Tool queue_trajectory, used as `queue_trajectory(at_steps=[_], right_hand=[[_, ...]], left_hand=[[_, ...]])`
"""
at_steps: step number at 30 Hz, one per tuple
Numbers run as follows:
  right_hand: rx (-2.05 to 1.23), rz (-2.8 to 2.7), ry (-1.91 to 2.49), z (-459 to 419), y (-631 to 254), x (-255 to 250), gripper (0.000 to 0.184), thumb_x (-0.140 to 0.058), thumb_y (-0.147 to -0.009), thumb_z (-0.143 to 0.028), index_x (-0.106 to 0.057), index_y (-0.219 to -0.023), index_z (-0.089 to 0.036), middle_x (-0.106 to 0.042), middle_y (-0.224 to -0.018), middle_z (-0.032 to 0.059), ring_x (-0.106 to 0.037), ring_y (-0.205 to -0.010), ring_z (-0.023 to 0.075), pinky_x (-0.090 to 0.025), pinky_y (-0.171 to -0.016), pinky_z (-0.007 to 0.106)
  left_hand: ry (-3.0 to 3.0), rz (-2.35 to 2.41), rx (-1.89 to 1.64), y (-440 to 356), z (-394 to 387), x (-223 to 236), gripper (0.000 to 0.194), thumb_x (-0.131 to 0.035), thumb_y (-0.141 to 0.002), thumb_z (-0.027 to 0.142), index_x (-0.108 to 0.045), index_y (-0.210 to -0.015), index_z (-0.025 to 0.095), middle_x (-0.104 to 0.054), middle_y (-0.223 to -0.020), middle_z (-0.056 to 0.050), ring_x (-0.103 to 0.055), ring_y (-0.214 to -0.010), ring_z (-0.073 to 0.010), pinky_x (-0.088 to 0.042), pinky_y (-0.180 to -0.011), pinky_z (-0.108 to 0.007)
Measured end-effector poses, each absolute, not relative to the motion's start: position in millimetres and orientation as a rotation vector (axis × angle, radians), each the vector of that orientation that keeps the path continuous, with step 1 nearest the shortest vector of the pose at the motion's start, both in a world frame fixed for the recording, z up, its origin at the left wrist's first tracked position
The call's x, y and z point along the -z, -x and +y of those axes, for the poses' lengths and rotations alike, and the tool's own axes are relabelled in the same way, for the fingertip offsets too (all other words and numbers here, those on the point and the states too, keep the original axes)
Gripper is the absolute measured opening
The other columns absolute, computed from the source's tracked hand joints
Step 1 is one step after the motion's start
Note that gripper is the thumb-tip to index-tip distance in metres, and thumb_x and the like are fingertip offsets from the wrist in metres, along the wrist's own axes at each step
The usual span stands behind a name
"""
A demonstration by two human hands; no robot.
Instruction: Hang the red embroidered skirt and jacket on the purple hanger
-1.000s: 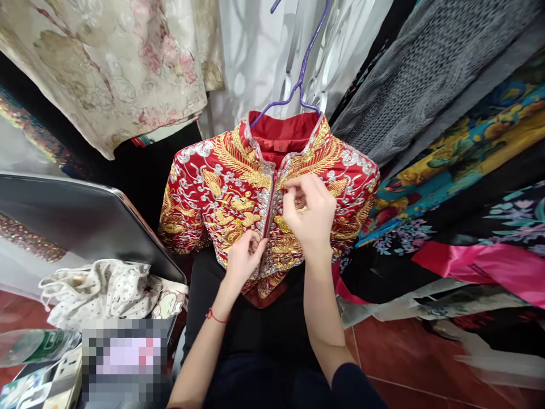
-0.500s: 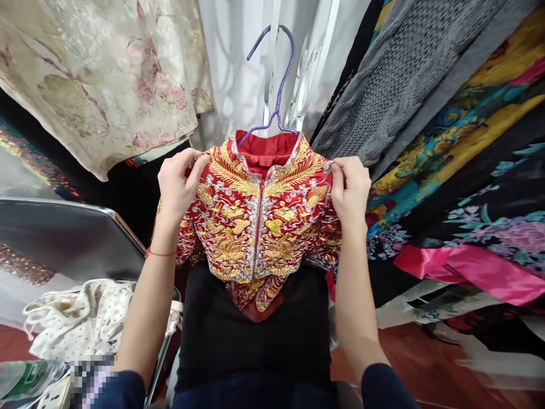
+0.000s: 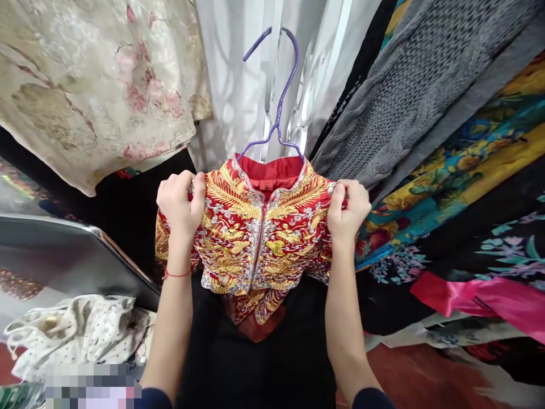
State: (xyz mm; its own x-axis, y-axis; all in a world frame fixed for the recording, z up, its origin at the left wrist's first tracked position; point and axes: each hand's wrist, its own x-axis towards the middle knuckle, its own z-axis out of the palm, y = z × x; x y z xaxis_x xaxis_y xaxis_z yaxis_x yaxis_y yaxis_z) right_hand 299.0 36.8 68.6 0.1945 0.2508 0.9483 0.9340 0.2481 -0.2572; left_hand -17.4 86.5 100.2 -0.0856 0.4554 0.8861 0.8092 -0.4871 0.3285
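A red jacket (image 3: 238,244) with dense gold and silver embroidery faces me, its front zip closed and a small red label inside the stand collar. From the collar rises the purple hanger (image 3: 279,113), its hook pointing up and to the left. My left hand (image 3: 181,199) pinches the jacket at the shoulder on the left. At the opposite shoulder, my right hand (image 3: 349,207) has its fingers closed round the cloth. The hanger's arms are hidden inside the jacket. Its lower hem rests over my black-clad lap.
Cream floral cloth (image 3: 106,85) hangs at upper left. A grey knit (image 3: 409,85) and patterned garments hang on the right, with a pink satin piece (image 3: 481,301) lower down. A dark chair back (image 3: 72,250) and white dotted cloth (image 3: 85,329) are at left. White curtain stands behind.
Both hands and the jacket's shoulders sit slightly lower in view. My fingers have curled further round the shoulder cloth, and more of the hanger shows above the collar.
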Motion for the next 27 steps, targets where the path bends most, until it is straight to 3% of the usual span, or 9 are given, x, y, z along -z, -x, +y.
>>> queue_trajectory(at_steps=[5, 9, 11, 13, 15, 18, 22, 27], right_hand=[[0.704, -1.259, 1.283, 30.5, -294.8, -59.5, 0.035, -0.035, -0.102, -0.040, -0.062, -0.095, -0.019, -0.065, -0.087, 0.0092, -0.059, -0.083, 0.0232, -0.043, -0.080, 0.039], [0.682, -1.355, 1.293, 11.0, -286.2, -56.8, 0.033, -0.044, -0.099, -0.034, -0.056, -0.126, -0.019, -0.063, -0.121, 0.0142, -0.058, -0.117, 0.0277, -0.042, -0.101, 0.048], [0.720, -1.330, 1.301, -2.5, -271.5, -58.3, 0.037, -0.051, -0.095, -0.031, -0.054, -0.129, -0.018, -0.060, -0.129, 0.0165, -0.053, -0.127, 0.0297, -0.040, -0.105, 0.050], [0.750, -1.240, 1.278, -14.9, -247.6, -60.9, 0.026, -0.057, -0.092, -0.028, -0.061, -0.115, -0.017, -0.065, -0.116, 0.0150, -0.059, -0.116, 0.0278, -0.046, -0.098, 0.047], [0.631, -1.195, 1.230, -22.2, -218.2, -64.6, 0.010, -0.058, -0.092, -0.026, -0.064, -0.093, -0.019, -0.068, -0.087, 0.0070, -0.064, -0.085, 0.0191, -0.051, -0.078, 0.034], [0.124, -1.268, 1.201, -18.5, -179.4, -72.0, 0.026, -0.056, -0.094, -0.035, -0.060, -0.075, -0.020, -0.056, -0.057, -0.0036, -0.048, -0.049, 0.0087, -0.039, -0.051, 0.023], [-0.214, -1.155, 1.245, 1.1, -159.0, -79.4, 0.040, -0.059, -0.090, -0.047, -0.054, -0.061, -0.021, -0.050, -0.049, -0.0051, -0.045, -0.045, 0.0077, -0.037, -0.050, 0.023], [-0.376, -1.076, 1.155, 4.8, -157.0, -74.4, 0.034, -0.061, -0.088, -0.045, -0.053, -0.066, -0.021, -0.050, -0.052, -0.0054, -0.046, -0.047, 0.0085, -0.037, -0.049, 0.023]], left_hand=[[1.917, -1.383, 1.604, 16.8, 86.4, -99.4, 0.045, -0.052, -0.090, 0.054, -0.034, -0.063, 0.022, -0.031, -0.059, 0.003, -0.035, -0.061, -0.0157, -0.028, -0.068, -0.033], [1.912, -1.465, 1.583, 16.3, 86.4, -98.9, 0.052, -0.066, -0.077, 0.062, -0.034, -0.065, 0.023, -0.032, -0.061, 0.004, -0.036, -0.062, -0.0157, -0.029, -0.070, -0.032], [1.898, -1.487, 1.584, 15.1, 86.3, -98.0, 0.053, -0.067, -0.076, 0.063, -0.034, -0.065, 0.022, -0.033, -0.061, 0.004, -0.035, -0.062, -0.0154, -0.028, -0.069, -0.032], [1.893, -1.493, 1.591, 13.4, 85.9, -97.2, 0.054, -0.067, -0.076, 0.063, -0.033, -0.064, 0.022, -0.032, -0.061, 0.004, -0.034, -0.062, -0.0151, -0.027, -0.069, -0.032], [1.891, -1.497, 1.600, 11.8, 84.7, -96.8, 0.055, -0.067, -0.076, 0.063, -0.032, -0.064, 0.022, -0.032, -0.061, 0.004, -0.034, -0.062, -0.0151, -0.026, -0.069, -0.032], [1.880, -1.507, 1.617, 10.3, 80.9, -97.6, 0.056, -0.066, -0.076, 0.064, -0.031, -0.064, 0.023, -0.030, -0.060, 0.004, -0.032, -0.061, -0.0150, -0.026, -0.068, -0.032], [1.891, -1.495, 1.621, 10.0, 75.8, -99.5, 0.056, -0.066, -0.076, 0.065, -0.031, -0.063, 0.023, -0.030, -0.060, 0.004, -0.031, -0.060, -0.0149, -0.027, -0.068, -0.032], [1.899, -1.502, 1.613, 11.1, 77.1, -97.9, 0.054, -0.067, -0.076, 0.063, -0.034, -0.064, 0.023, -0.032, -0.061, 0.004, -0.034, -0.061, -0.0153, -0.029, -0.070, -0.032]])
